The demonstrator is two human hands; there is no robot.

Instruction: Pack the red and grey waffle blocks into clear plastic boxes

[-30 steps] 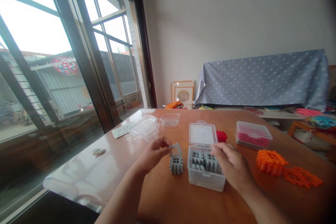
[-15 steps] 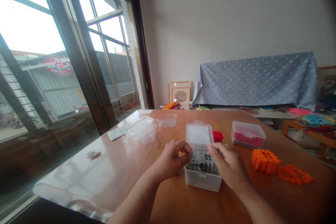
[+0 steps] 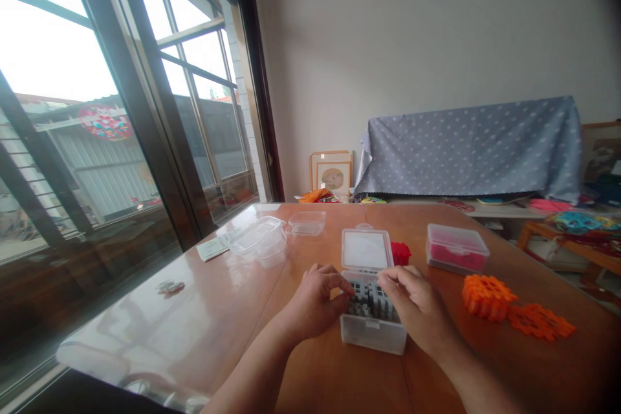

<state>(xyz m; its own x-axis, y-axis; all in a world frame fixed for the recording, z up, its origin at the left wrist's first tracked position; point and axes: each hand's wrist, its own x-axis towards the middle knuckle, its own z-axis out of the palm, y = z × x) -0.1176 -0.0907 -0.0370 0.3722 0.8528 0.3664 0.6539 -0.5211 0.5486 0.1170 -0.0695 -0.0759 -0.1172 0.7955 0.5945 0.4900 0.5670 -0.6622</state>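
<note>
Left hand: the left hand (image 3: 316,303) sits at the near left of the open box, its fingers (image 3: 334,281) curled and half closed, the fingertips at the edge of the blocks; whether they grip a block is hidden
Right hand: the right hand (image 3: 414,305) comes in from the right, its fingers (image 3: 395,281) bent and only slightly spread, their tips over the far right of the blocks; any hold on a block cannot be made out
Blocks: grey lattice blocks (image 3: 369,301) stand packed side by side in rows inside the box, partly hidden between the two hands
Box: the clear plastic box (image 3: 372,334) rests on the table between the hands, directly below them
Lid: its clear hinged lid (image 3: 366,250) lies open on the far side, touching the box along the hinge
Table: the glossy wooden table (image 3: 310,375) carries everything here
Right of the box: orange lattice pieces (image 3: 485,297) lie beside flatter orange lattice pieces (image 3: 539,322), well apart from the right hand
Beyond the lid: a red lattice piece (image 3: 400,253) sits just beside the lid, and a lidded clear box of pink pieces (image 3: 457,248) stands further right
Left of the lid: a clear food container (image 3: 257,241) stands near a separate clear tray (image 3: 306,223) and a paper card (image 3: 215,247)
Far wall: a polka-dot grey cloth (image 3: 470,149) drapes over furniture beside a framed picture (image 3: 331,173)
</note>
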